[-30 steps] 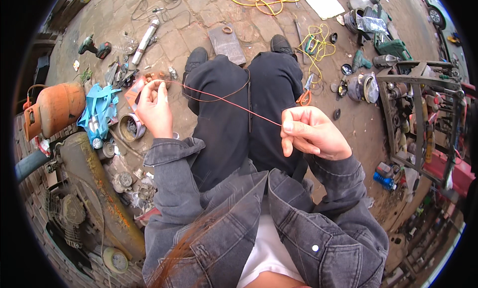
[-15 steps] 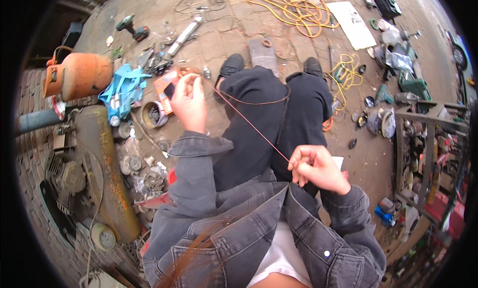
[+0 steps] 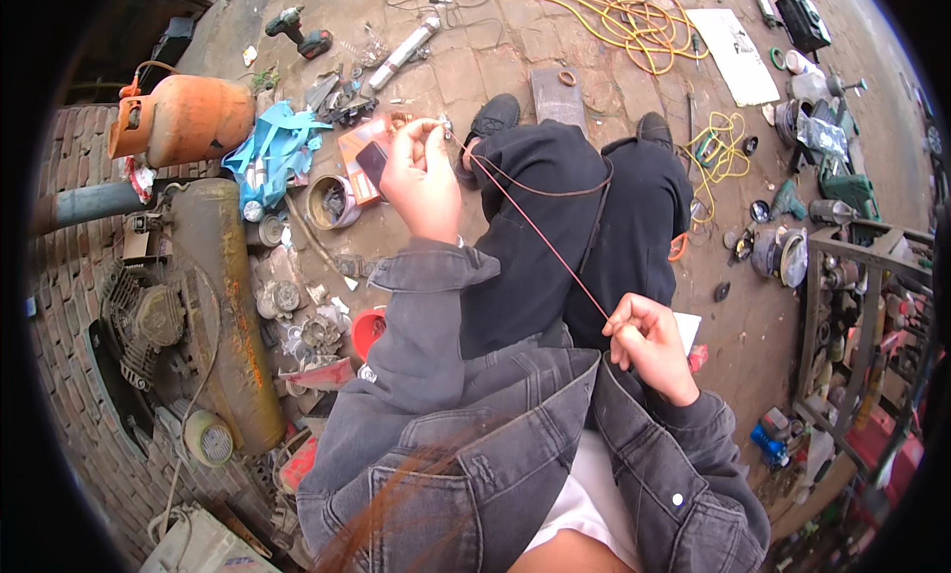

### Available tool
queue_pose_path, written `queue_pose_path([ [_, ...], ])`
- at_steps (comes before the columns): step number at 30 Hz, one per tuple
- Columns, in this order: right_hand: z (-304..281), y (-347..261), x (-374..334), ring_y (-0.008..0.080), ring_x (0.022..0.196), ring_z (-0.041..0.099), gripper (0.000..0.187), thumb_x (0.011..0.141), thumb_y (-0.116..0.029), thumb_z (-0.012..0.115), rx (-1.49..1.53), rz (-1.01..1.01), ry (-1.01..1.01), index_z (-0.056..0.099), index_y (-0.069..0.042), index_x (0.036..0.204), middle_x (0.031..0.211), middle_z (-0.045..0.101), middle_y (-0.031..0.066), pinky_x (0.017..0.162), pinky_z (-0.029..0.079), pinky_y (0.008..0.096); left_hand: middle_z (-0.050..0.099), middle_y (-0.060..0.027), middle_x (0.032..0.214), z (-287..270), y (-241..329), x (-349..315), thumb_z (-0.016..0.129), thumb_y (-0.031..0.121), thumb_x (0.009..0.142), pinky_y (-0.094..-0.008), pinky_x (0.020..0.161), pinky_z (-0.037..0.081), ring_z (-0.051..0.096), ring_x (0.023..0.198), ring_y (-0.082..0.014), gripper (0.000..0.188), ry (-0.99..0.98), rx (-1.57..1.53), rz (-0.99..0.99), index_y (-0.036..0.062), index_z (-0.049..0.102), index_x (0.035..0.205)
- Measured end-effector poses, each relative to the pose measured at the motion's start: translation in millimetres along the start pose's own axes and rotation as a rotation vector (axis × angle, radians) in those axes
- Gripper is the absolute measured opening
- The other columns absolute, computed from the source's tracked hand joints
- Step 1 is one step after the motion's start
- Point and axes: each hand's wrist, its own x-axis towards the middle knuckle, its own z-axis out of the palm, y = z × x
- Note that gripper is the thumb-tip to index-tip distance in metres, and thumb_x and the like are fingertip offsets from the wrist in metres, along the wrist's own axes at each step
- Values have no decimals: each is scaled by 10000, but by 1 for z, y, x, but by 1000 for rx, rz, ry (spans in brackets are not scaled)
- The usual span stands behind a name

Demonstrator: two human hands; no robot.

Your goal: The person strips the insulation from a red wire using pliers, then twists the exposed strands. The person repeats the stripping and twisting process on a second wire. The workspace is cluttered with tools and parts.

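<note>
A thin reddish wire (image 3: 540, 233) runs taut on a slant between my two hands, above my dark trousers. My left hand (image 3: 424, 187), farther away, pinches its upper end between thumb and fingertips. The lower end is in the closed fingers of my right hand (image 3: 654, 347), close to my jacket front. From near my left hand a slack brown loop (image 3: 555, 194) curves across my knees; where it joins the taut part I cannot make out. Just beside my left hand, a small dark rectangular thing (image 3: 372, 162) lies against an orange box (image 3: 359, 149).
To the left are an orange gas cylinder (image 3: 203, 117), a blue bag (image 3: 272, 157) and a bucket of small parts (image 3: 332, 202). Ahead lie a cordless drill (image 3: 299, 33) and a coiled yellow hose (image 3: 624, 23). A metal frame (image 3: 862, 325) stands at right.
The whole view has shifted, so the surroundings sit farther right in the picture. Both hands keep hold of the wire, and it stays taut with nearly the same slant.
</note>
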Motion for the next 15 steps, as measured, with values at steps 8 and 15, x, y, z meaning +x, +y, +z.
queue_pose_path([
  [8, -35, 13, 0, 58, 573, 571, 124, 939, -25, 486, 59, -65, 178, 602, -4, 900, 687, 641, 46, 550, 447, 196, 695, -16, 910, -14, -8, 0, 677, -1, 904, -210, 759, 496, 638, 833, -63, 110, -285, -4, -159, -22, 666, 1012],
  [15, -68, 17, -4, 50, 655, 576, 102, 979, -67, 554, 27, -268, 444, 622, 9, 965, 799, 645, 29, 607, 460, 194, 590, 59, 819, -36, 3, -17, 698, 6, 889, -177, 585, 359, 446, 674, -1, 115, -541, 195, -124, -10, 682, 1002],
])
